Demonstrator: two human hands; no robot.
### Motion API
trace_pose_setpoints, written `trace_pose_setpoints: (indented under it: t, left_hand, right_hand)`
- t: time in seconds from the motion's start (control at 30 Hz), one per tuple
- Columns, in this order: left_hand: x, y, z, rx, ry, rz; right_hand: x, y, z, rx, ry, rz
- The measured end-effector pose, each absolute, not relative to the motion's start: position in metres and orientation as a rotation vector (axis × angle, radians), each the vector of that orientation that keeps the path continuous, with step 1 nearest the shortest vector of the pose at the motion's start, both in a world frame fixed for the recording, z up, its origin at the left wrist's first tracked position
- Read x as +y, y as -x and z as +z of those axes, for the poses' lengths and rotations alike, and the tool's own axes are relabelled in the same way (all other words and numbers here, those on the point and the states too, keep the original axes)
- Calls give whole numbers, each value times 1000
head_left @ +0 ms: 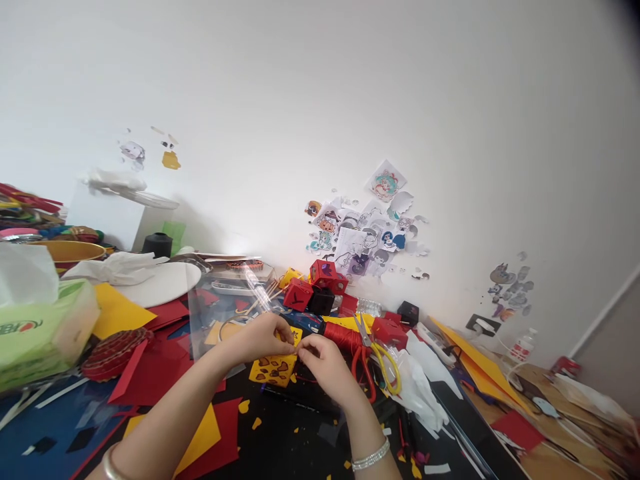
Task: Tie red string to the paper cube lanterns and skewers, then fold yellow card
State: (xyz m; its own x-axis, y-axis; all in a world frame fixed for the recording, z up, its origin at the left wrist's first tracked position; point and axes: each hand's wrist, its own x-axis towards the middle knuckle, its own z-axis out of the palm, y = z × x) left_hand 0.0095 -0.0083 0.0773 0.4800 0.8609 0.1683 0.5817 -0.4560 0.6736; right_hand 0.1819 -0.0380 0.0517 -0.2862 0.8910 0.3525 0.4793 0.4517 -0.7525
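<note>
Left of the scissors (368, 343), the left hand (270, 335) and right hand (323, 365) nearly meet at the yellow box (273, 371) (whether gripping, I cannot tell), probably light, crushable card best held by 2 opposite edges.

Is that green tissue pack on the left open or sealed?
The green tissue pack is open: a white tissue sticks up from its top.

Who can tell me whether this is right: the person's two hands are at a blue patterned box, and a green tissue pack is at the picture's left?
Not quite: the patterned box is yellow, not blue, as the head view shows. The rest holds: the left hand and right hand are at it, and a green tissue pack is at the picture's left.
</note>
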Motion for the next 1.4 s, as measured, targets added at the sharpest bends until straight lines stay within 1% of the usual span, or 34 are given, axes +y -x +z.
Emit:
trace_pose_setpoints:
  t: [0.4,1.4]
  left_hand:
    - [-14,-11,82,1193,-2186,630]
    - [-6,-10,72,1124,-2175,603]
  right_hand:
    - [-38,-181,51,-1963,1143,604]
    - [-39,-180,54,-1923,1159,645]
